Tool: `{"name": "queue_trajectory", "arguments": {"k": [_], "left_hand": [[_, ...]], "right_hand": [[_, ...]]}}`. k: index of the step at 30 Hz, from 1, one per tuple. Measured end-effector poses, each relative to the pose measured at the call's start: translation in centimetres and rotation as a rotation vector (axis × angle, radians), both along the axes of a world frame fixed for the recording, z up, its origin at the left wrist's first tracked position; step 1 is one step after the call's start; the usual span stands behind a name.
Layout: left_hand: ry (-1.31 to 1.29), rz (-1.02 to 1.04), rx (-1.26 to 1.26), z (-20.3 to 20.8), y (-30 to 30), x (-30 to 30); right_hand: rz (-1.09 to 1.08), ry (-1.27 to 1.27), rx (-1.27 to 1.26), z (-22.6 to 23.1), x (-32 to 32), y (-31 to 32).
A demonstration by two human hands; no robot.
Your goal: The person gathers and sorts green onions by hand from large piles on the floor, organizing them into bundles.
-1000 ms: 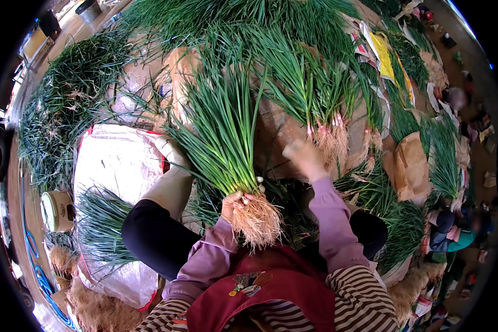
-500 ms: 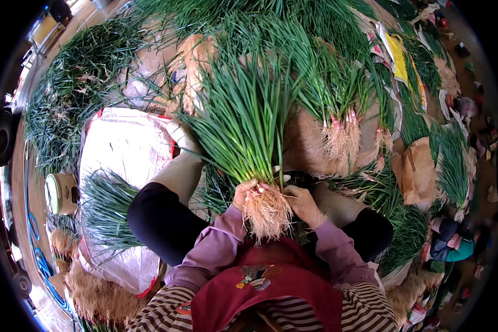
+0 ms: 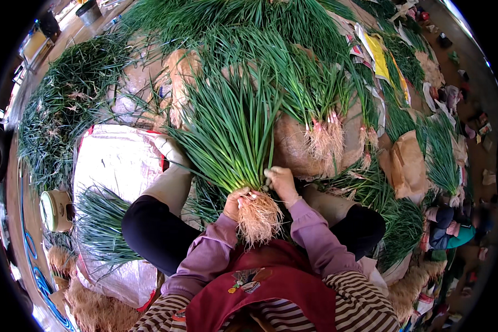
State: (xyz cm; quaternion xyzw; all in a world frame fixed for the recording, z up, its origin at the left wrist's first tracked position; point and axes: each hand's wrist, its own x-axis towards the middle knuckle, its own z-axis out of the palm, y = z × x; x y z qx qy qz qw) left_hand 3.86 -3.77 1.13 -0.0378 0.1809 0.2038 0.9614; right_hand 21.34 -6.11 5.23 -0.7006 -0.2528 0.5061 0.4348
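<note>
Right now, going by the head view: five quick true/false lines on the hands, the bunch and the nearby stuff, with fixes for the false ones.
1. The left hand grips the spring onion bunch near its roots. True.
2. The roots of that bunch point away from the person. False: the roots point toward the dark red apron, and the leaves fan away.
3. The right hand is at the bunch's right edge. True.
4. The cream bucket stands right of the red-edged white sack. False: the bucket stands left of the sack.
5. Both forearm sleeves are purple. True.
</note>
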Motion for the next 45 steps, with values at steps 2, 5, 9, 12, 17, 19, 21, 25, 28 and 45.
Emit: {"name": "queue_trajectory", "arguments": {"k": [2,5,9,12,17,19,21,25,28,45], "left_hand": [[-0.041,0.033,-0.016,-0.9,-0.2,0.4],[-0.078,0.116,0.065,-4.1,-0.4,-0.5],[-0.159,0.130,0.092,1.4,0.3,0.3],[-0.222,0.124,0.015,0.5,0.2,1.0],[-0.181,0.040,0.071,0.8,0.5,1.1],[-0.184,0.076,0.106,1.7,0.5,1.1],[-0.170,0.114,0.112,2.4,0.3,1.2],[0.061,0.147,-0.034,-3.1,-0.4,0.9],[0.134,0.149,0.019,-1.6,-0.4,0.9],[-0.060,0.071,0.150,-2.5,-0.2,0.1]], "right_hand": [[0.600,-0.707,-0.032,-8.4,2.0,-2.0],[0.910,-0.935,-0.305,-7.8,3.7,-3.0],[0.140,-1.056,-0.103,1.7,7.9,3.2],[0.063,-1.378,0.022,2.1,13.0,9.6],[0.245,-1.632,-0.145,-1.4,17.9,15.1],[0.207,-1.621,-0.126,-1.5,17.2,14.9],[0.301,-1.415,0.103,0.3,14.2,12.1],[0.456,-0.272,-0.040,4.2,6.2,4.6],[0.749,-1.076,0.583,0.0,4.4,1.3],[-0.060,-1.022,-0.308,6.3,18.9,10.3]]}}
